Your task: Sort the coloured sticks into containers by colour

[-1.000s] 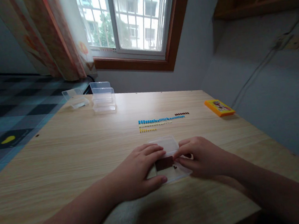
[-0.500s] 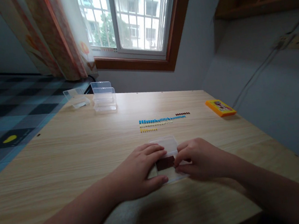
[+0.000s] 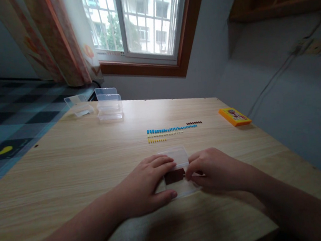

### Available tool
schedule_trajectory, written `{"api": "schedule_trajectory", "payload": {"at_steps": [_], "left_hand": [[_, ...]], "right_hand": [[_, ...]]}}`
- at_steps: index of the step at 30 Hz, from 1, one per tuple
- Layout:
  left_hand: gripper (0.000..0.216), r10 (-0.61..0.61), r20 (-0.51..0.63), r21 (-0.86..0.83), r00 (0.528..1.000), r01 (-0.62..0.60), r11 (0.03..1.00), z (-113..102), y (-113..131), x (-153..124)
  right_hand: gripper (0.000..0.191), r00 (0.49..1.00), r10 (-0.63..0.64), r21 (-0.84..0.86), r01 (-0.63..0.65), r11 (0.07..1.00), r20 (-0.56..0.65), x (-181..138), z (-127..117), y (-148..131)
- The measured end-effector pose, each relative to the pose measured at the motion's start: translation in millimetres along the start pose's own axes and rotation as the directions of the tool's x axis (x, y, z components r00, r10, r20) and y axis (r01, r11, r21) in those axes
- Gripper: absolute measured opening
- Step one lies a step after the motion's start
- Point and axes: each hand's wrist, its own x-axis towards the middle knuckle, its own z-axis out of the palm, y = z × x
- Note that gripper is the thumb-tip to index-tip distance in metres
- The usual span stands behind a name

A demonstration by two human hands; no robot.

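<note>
A small clear plastic box [image 3: 179, 157] lies open on the wooden table [image 3: 81, 164] in front of me. A dark brown plate [image 3: 174, 176] rests inside it. My left hand [image 3: 144, 186] lies flat on the box's left side, fingers stretched over the edge and thumb along the front. My right hand [image 3: 212, 168] is at the box's right side, fingertips pinched together at the brown plate's right end; what they pinch is too small to make out.
Rows of tiny blue, yellow and dark brown pieces [image 3: 170, 131] are lined up beyond the box. An orange-yellow booklet [image 3: 234, 116] lies at the right. Clear plastic boxes [image 3: 108, 104] stand at the far left corner, under the window.
My right hand's fingers have curled tighter over the box's right side and edged slightly left. The left hand has stayed put.
</note>
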Motion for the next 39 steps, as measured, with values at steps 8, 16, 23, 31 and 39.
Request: {"api": "schedule_trajectory", "payload": {"at_steps": [8, 16, 23, 31, 39], "left_hand": [[0.063, 0.002, -0.007, 0.0, 1.0, -0.002, 1.0, -0.5, 0.2, -0.5], [0.063, -0.005, -0.001, -0.005, 1.0, 0.005, 1.0, 0.0, 1.1, 0.4], [0.062, 0.022, -0.027, -0.013, 0.999, -0.022, 1.0, -0.4, 1.0, 1.2], [0.062, 0.016, -0.016, 0.001, 1.0, -0.016, 1.0, -1.1, 2.5, 0.8], [0.063, 0.01, -0.02, -0.011, 1.0, -0.01, 1.0, 1.4, -0.1, 0.9]], "right_hand": [[0.026, 0.999, 0.032, -0.034, -0.033, 0.999, -0.034, -7.5, -7.6, -4.1], [0.013, 0.992, 0.115, -0.068, -0.119, 0.991, -0.058, -3.1, 3.5, -4.4], [0.017, 0.994, 0.106, -0.084, -0.108, 0.991, -0.032, -1.6, 4.4, -6.0], [0.02, 0.994, 0.071, -0.086, -0.078, 0.993, -0.081, -6.5, -0.2, -6.0], [0.021, 0.996, 0.087, -0.086, -0.089, 0.992, -0.024, -5.9, 1.0, -9.1]]}}
